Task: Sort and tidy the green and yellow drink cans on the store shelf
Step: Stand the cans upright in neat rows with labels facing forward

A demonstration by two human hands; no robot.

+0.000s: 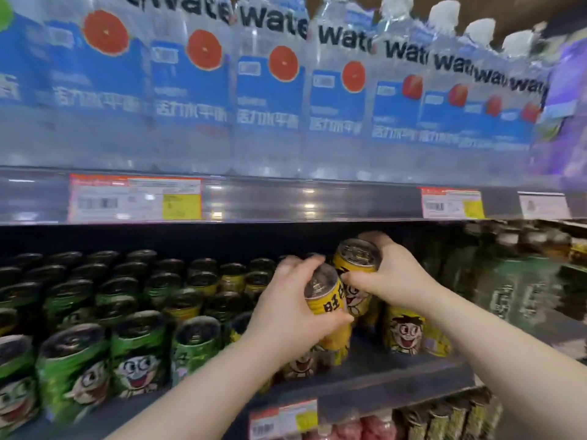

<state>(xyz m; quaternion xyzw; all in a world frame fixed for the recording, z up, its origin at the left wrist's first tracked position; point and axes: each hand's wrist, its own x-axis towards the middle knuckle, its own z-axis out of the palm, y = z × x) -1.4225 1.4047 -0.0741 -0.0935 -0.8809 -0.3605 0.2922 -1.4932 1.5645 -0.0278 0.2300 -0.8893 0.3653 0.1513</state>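
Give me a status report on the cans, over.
Left hand grips tilted yellow can. Right hand grips second yellow can beside it. Green cans fill shelf left; nothing blocking.

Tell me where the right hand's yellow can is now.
Head view, right of centre: the right hand grips the yellow can up under the upper shelf edge, beside a second yellow can in the left hand.

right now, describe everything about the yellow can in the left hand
The yellow can looks metal, with a silvery lid and black characters on its side. It is tilted, lid toward the camera, gripped by the left hand, thumb across its body, close against a second yellow can in the right hand.
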